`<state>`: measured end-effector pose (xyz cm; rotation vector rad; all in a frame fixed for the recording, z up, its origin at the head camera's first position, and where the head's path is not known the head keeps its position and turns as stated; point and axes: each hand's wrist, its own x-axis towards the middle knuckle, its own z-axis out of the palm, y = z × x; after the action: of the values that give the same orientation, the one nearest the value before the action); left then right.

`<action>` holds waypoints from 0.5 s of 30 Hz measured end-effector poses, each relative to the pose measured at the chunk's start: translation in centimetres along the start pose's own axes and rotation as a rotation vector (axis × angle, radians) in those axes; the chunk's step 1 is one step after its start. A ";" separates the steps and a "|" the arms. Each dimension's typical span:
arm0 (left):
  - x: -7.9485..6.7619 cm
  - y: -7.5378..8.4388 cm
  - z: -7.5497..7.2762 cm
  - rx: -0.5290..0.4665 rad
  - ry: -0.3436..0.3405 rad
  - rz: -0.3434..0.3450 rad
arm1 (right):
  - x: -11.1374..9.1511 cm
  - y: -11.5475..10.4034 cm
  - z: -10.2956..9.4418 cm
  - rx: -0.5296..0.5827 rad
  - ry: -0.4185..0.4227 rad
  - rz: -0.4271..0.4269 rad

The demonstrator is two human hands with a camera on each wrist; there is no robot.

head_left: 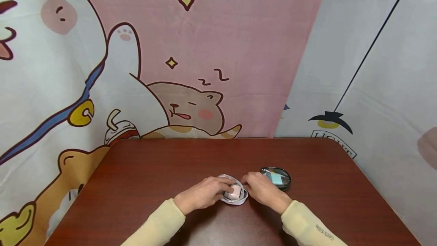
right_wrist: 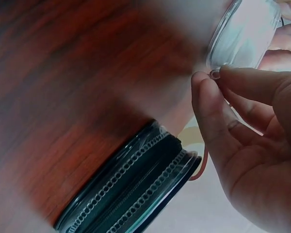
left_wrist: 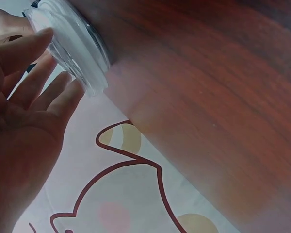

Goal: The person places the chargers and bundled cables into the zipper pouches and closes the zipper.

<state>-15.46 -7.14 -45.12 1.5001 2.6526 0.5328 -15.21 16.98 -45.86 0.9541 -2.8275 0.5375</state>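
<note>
A small round clear case with a white rim (head_left: 235, 202) rests on the table between the hands, with a pale pink block (head_left: 234, 191) inside it. My left hand (head_left: 207, 191) holds the case from its left side; in the left wrist view the thumb and fingers lie against its wall (left_wrist: 82, 48). On the other side, my right hand (head_left: 268, 192) pinches a small pull tab (right_wrist: 215, 74) at the case's edge between thumb and fingertip. Just beyond the right hand lies a black-edged clear zip case (head_left: 286, 183) with a light-blue item (head_left: 275, 178) inside.
The dark red-brown wooden table (head_left: 164, 158) has rounded far corners. A cartoon-printed cloth (head_left: 252, 48) hangs behind it and along the sides. The black zip case stands close to the right wrist.
</note>
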 end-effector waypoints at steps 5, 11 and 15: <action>0.0 -0.1 0.1 -0.009 -0.004 -0.019 | 0.0 0.2 0.0 -0.041 0.045 -0.019; 0.1 0.1 0.2 -0.039 0.017 -0.043 | -0.5 0.3 -0.1 -0.111 0.086 -0.058; 0.1 0.1 0.3 -0.064 0.026 -0.060 | -0.9 0.1 -0.4 -0.154 0.103 -0.090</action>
<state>-15.41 -6.90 -45.30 1.4020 2.6628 0.6298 -14.55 17.74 -45.76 0.9878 -2.6747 0.3433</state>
